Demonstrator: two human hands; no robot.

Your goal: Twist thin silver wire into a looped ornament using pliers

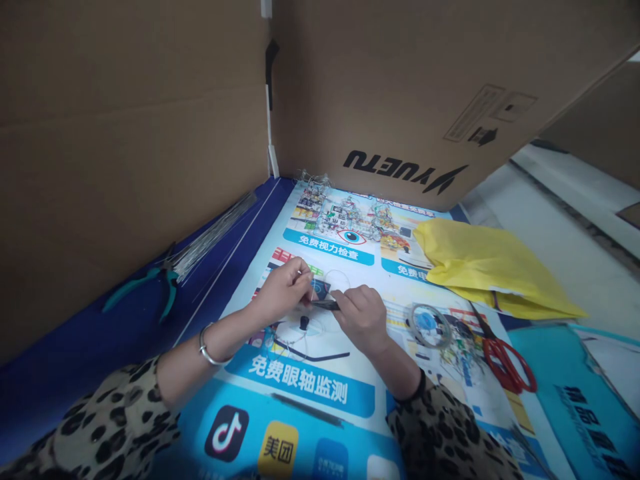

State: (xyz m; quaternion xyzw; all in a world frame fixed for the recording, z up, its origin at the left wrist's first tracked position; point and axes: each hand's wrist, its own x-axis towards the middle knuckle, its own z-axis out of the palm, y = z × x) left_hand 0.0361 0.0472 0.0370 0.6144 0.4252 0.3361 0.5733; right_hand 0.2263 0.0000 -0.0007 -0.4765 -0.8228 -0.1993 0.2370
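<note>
My left hand (287, 290) is closed in a pinch above the printed sheet, its fingertips on a thin, pale wire (313, 288). Close by on the right, my right hand (363, 317) is wrapped around a slim dark tool (326, 305), whose tip points at the left fingertips. Its exact kind is hidden by the fingers. A fine wire loop (339, 272) arches up between the two hands. Below them on the sheet lie thin clear strands with small beads (285, 343).
Teal-handled pliers (170, 287) and a bundle of straight wires (215, 233) lie left. Right are a wire coil (429, 325), red-handled scissors (507, 363) and a yellow bag (490, 267). Beaded wire pieces (350, 213) lie at the back. Cardboard walls (390, 100) stand behind.
</note>
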